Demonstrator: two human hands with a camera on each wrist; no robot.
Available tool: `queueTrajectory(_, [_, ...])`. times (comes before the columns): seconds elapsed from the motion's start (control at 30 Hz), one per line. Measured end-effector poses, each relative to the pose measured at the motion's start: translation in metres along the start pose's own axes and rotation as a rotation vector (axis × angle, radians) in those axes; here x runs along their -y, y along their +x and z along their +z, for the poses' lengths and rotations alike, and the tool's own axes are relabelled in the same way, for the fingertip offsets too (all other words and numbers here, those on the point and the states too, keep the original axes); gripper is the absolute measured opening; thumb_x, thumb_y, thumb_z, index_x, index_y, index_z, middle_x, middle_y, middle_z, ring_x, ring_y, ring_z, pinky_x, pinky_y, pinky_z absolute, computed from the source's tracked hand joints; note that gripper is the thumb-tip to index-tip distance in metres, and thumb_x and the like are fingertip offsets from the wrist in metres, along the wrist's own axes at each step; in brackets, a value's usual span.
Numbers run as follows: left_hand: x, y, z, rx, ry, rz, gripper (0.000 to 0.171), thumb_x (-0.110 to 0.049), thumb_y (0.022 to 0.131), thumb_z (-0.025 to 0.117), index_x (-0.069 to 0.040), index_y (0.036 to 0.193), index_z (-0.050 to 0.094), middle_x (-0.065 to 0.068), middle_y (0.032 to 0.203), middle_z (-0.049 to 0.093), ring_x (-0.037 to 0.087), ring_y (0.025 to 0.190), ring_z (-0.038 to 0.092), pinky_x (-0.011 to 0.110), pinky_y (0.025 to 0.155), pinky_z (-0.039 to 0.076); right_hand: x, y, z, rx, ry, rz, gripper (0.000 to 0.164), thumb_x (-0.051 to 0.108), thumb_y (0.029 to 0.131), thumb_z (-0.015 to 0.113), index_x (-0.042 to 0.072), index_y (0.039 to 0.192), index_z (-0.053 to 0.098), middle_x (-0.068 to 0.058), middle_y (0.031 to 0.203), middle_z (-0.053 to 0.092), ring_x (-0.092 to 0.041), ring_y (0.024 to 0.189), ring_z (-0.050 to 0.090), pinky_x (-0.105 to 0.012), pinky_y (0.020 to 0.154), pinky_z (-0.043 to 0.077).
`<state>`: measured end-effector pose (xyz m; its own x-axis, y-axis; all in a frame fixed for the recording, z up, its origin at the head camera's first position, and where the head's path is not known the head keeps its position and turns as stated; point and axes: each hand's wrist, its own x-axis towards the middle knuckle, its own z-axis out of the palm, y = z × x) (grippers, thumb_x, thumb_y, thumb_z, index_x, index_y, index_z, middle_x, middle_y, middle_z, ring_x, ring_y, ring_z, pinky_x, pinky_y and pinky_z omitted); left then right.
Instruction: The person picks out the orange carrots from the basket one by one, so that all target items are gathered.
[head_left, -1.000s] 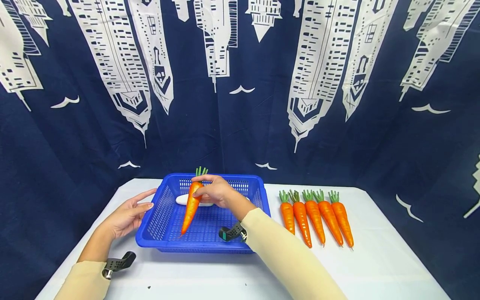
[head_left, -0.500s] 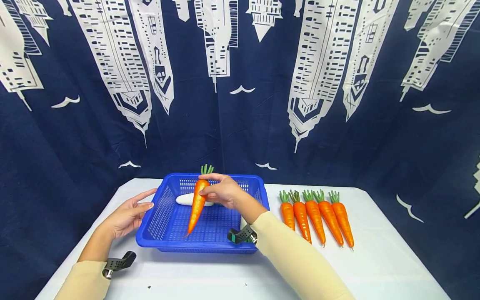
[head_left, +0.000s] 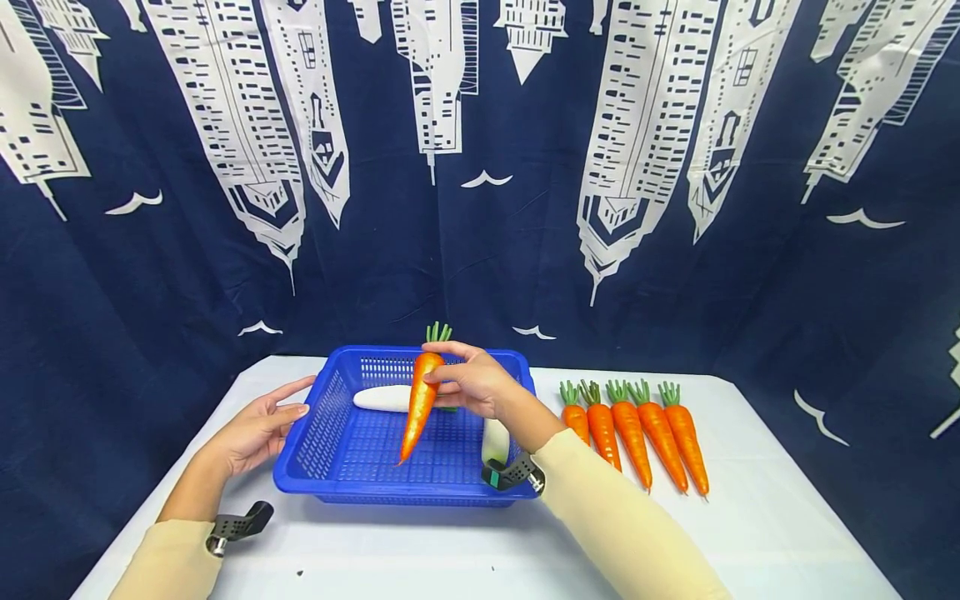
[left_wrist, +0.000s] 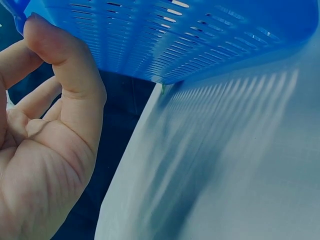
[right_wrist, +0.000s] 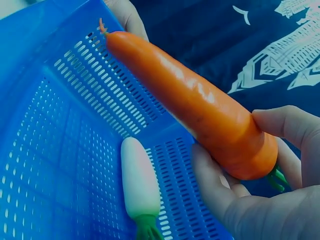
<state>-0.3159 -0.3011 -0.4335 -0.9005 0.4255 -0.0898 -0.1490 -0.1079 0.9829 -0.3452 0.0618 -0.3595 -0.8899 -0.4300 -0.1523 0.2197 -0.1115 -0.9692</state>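
In the head view my right hand (head_left: 480, 382) grips an orange carrot (head_left: 422, 400) near its green top, thumb on one side and fingers on the other. The carrot hangs tip down, tilted, above the blue basket (head_left: 315, 482). The right wrist view shows the carrot (right_wrist: 195, 100) up close, its thin tip pointing at the basket's far wall. Inside the basket a white radish (head_left: 381, 398) lies along the back, and another white radish (head_left: 495, 442) lies at the right side. My left hand (head_left: 258, 429) rests its thumb and fingers, fairly straight, against the basket's left rim.
Several carrots (head_left: 633, 437) with green tops lie in a row on the white table (head_left: 750, 517), right of the basket. A dark blue curtain (head_left: 450, 267) with white building prints hangs behind the table.
My right hand has carried the carrot to the right and slightly up over the basket, uncovering more of the radishes. My left hand and the basket stay where they were.
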Motion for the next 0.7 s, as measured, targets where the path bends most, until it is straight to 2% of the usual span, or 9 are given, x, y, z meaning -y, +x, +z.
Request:
queueTrajectory(0.27, [0.001,0.0,0.0,-0.005,0.007,-0.006,0.071,-0.009,0.108,0.049,-0.011,0.165,0.006,-0.001,0.109,0.075,0.015,0.091,0.076,0.034,0.084,0.064,-0.001,-0.013,-0.016,-0.016,-0.001,-0.043,0.054,-0.002,0.093,0.068,0.012,0.143,0.057,-0.018,0.126,0.065,-0.029,0.097,0.075,-0.06,0.101,0.054])
queueTrajectory(0.43, [0.001,0.0,-0.001,0.028,-0.01,0.012,0.07,-0.008,0.109,0.047,-0.01,0.164,0.005,-0.001,0.111,0.075,0.015,0.093,0.076,0.035,0.084,0.064,-0.002,-0.023,-0.029,-0.036,-0.017,-0.066,0.055,-0.001,0.093,0.067,0.012,0.145,0.055,-0.016,0.125,0.064,-0.028,0.096,0.074,-0.053,0.092,0.061])
queueTrajectory(0.7, [-0.001,-0.001,0.002,0.039,-0.012,0.022,0.07,-0.008,0.108,0.048,-0.009,0.164,0.006,0.0,0.113,0.075,0.016,0.095,0.076,0.036,0.086,0.064,-0.004,-0.046,-0.051,-0.063,-0.012,-0.118,0.057,-0.003,0.093,0.065,0.008,0.147,0.052,-0.01,0.114,0.066,-0.028,0.09,0.073,-0.048,0.085,0.064])
